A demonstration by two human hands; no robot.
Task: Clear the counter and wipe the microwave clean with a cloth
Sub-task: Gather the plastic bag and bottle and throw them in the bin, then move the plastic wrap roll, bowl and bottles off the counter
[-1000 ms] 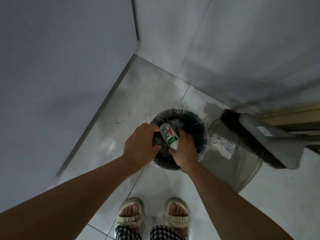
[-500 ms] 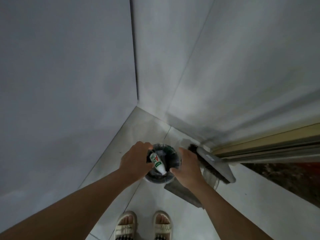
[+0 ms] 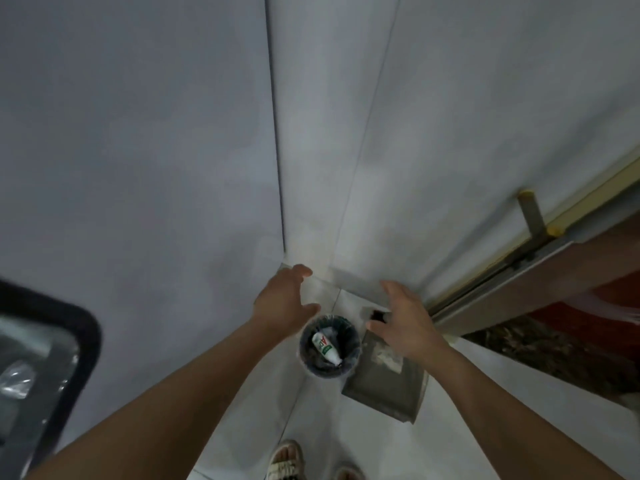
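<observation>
Head view looks down into a corner of pale walls over a tiled floor. A small round bin (image 3: 328, 346) with a dark liner stands on the floor near the corner. Inside it a white bottle (image 3: 325, 347) with red and green print lies tilted, cap end toward the person. Left hand (image 3: 282, 303) hangs above and just left of the bin, fingers spread and loosely curled, holding nothing. Right hand (image 3: 403, 320) hangs above and to the right of the bin, palm down, fingers apart, also empty. Neither hand touches bin or bottle. A grey dustpan (image 3: 388, 382) lies on the floor just beside the bin on its right, partly under the right hand; a dark brush head shows at the hand's edge, mostly hidden. Sandalled feet (image 3: 287, 460) show at the bottom edge. At lower left, a dark-rimmed corner of a sink (image 3: 52, 358) or similar basin; too blurred to be sure. Microwave, counter surface and cloth are not in view. Judgement: step in hand is clearing the counter, with this item of rubbish now disposed of; wiping not yet begun. Next move likely calls for turning away from the corner toward the counter, checking for further clutter, then finding a cloth.
</observation>
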